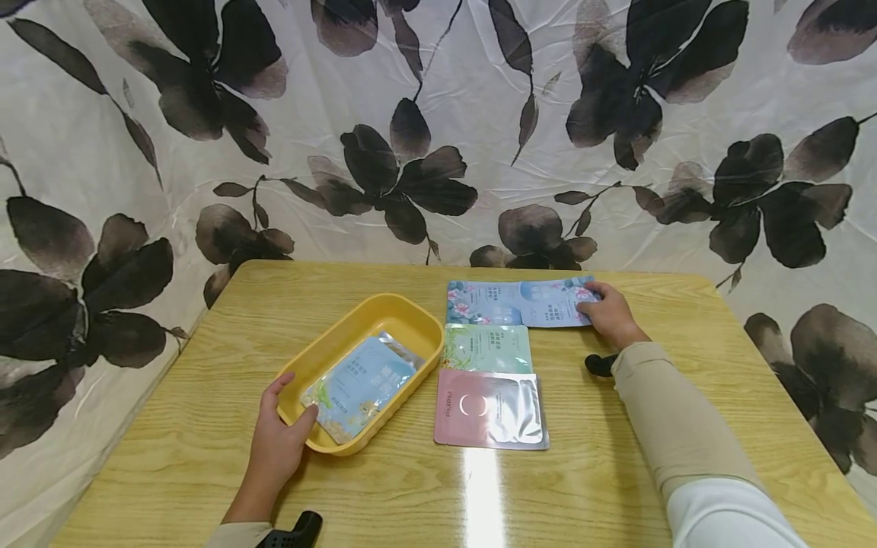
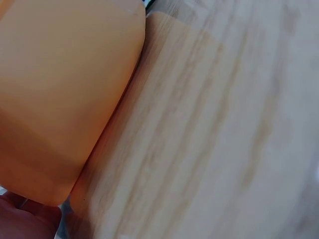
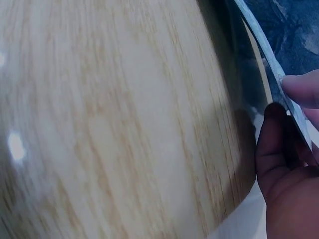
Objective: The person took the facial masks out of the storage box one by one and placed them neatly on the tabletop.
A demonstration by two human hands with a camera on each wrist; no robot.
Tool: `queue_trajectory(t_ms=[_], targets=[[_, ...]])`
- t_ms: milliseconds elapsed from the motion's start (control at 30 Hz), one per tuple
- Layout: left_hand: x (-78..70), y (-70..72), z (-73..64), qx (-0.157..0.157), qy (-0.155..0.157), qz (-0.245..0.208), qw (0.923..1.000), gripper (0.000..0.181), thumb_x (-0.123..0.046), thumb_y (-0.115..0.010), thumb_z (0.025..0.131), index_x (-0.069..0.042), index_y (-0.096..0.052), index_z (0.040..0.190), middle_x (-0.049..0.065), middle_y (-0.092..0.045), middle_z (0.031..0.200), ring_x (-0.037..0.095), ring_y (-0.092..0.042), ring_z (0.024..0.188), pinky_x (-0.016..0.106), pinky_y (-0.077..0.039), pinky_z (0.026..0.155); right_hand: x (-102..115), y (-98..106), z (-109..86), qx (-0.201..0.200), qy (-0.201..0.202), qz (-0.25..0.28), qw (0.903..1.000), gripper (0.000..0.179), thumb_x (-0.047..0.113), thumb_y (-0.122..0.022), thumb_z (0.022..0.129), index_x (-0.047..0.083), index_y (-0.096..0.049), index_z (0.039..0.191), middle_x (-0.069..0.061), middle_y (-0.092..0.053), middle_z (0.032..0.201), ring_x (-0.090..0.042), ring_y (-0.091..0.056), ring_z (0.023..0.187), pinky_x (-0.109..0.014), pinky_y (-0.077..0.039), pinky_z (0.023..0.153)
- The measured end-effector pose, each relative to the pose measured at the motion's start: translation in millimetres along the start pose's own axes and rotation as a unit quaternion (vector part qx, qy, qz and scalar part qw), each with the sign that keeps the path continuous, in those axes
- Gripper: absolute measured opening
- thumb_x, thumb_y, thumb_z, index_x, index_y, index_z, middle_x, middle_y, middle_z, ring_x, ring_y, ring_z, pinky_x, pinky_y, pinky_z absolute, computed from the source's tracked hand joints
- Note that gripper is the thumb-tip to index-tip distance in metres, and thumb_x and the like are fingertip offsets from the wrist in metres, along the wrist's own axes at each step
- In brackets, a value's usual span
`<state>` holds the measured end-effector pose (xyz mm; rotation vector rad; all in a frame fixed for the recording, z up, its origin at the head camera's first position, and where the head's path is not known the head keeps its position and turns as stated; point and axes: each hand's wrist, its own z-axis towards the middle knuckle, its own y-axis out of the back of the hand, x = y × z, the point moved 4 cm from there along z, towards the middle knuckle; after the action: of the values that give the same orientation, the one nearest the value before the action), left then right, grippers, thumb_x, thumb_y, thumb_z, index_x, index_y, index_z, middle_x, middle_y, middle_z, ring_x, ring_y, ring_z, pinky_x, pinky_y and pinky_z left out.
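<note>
My left hand (image 1: 277, 434) grips the near-left end of a yellow plastic basket (image 1: 308, 365), thumb over the rim. Inside it lie a light-blue face mask packet (image 1: 363, 384) and a silvery packet partly hidden beneath. At the table's far side, my right hand (image 1: 613, 313) pinches the right edge of a blue floral face mask packet (image 1: 553, 304). In the right wrist view, the thumb and fingers (image 3: 271, 144) show on either side of that packet's edge. Another blue floral packet (image 1: 479, 297) lies directly to its left.
A green face mask packet (image 1: 488, 346) lies below the blue ones, and a pink packet (image 1: 473, 411) with a silvery right part lies nearest me, atop another packet's edge. The wooden table (image 1: 603, 472) meets a floral curtain (image 1: 438, 99) at the back.
</note>
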<state>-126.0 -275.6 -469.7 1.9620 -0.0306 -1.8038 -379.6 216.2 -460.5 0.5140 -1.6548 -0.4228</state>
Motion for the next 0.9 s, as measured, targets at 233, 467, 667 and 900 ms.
queue_trajectory(t_ms=[233, 467, 667, 900], targets=[[0.7, -0.9, -0.4, 0.003, 0.007, -0.001, 1.0000, 0.069, -0.008, -0.056, 0.099, -0.005, -0.018, 0.156, 0.025, -0.025, 0.155, 0.035, -0.040, 0.133, 0.002, -0.034, 0.083, -1.5, 1.7, -3.0, -0.006, -0.010, -0.007, 0.9999, 0.060, 0.010, -0.054, 0.099, -0.005, -0.032, 0.153, -0.027, -0.022, 0.159, -0.041, -0.021, 0.146, -0.051, -0.016, 0.118], [-2.3, -2.0, 0.0, -0.005, 0.003, 0.010, 0.9999, 0.066, -0.008, -0.057, 0.098, -0.004, -0.023, 0.154, 0.024, -0.024, 0.156, 0.035, -0.039, 0.135, 0.002, -0.033, 0.086, -3.8, 5.6, -2.8, -0.001, -0.021, -0.019, 0.9996, 0.060, 0.012, -0.051, 0.101, -0.006, -0.029, 0.153, -0.029, -0.027, 0.157, -0.041, -0.027, 0.143, -0.051, -0.021, 0.116], [-3.3, -2.1, -1.0, -0.008, -0.001, 0.009, 0.9999, 0.065, -0.008, -0.057, 0.097, -0.003, -0.024, 0.153, 0.023, -0.025, 0.156, 0.035, -0.039, 0.135, 0.002, -0.032, 0.087, 6.0, 10.6, -5.1, -0.022, 0.006, -0.046, 0.9987, 0.063, 0.016, -0.053, 0.102, -0.005, -0.027, 0.155, -0.029, -0.029, 0.156, -0.042, -0.027, 0.143, -0.053, -0.024, 0.115], [-2.9, -1.3, 0.8, -0.009, 0.000, 0.014, 0.9999, 0.065, -0.009, -0.057, 0.097, -0.004, -0.024, 0.154, 0.023, -0.026, 0.156, 0.034, -0.039, 0.135, 0.002, -0.032, 0.087, 56.2, 5.6, -16.0, -0.042, 0.128, 0.030, 0.9905, 0.066, 0.013, -0.061, 0.098, 0.000, -0.029, 0.155, -0.020, -0.028, 0.160, -0.036, -0.032, 0.143, -0.052, -0.033, 0.111]])
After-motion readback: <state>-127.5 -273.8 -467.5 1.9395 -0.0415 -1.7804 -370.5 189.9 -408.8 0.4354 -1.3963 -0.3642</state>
